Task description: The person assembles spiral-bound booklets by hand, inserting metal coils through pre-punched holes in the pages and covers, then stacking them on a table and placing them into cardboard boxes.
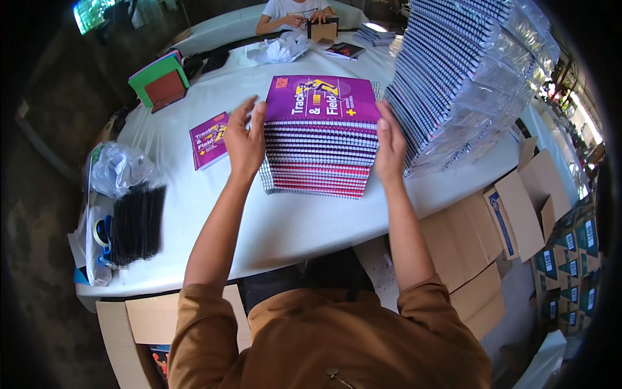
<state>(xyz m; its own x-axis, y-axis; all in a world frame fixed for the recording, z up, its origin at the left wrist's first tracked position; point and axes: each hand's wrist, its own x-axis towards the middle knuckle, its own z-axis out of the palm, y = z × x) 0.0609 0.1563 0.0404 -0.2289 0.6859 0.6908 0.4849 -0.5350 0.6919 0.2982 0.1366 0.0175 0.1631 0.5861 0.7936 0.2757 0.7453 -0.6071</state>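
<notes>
In front of me on the table stands a stack of spiral-bound notebooks (322, 104). The top one has a purple cover with a yellow figure, and the wire bindings face me; lower bindings look red and white. My left hand (247, 139) is at the stack's left side, fingers stretched out and slightly apart. Against the right side lies my right hand (391, 146), its fingers straight along the edge. Neither hand is wrapped around the stack. A single purple notebook (208, 139) lies left of my left hand.
A tall leaning pile of plastic-wrapped spiral notebooks (447, 71) stands at right. Black binding wires (137, 223), a tape roll (100, 232) and a plastic bag (120, 170) lie at left. Cardboard boxes (518, 214) sit below right. Across the table, another person (295, 14) handles a box.
</notes>
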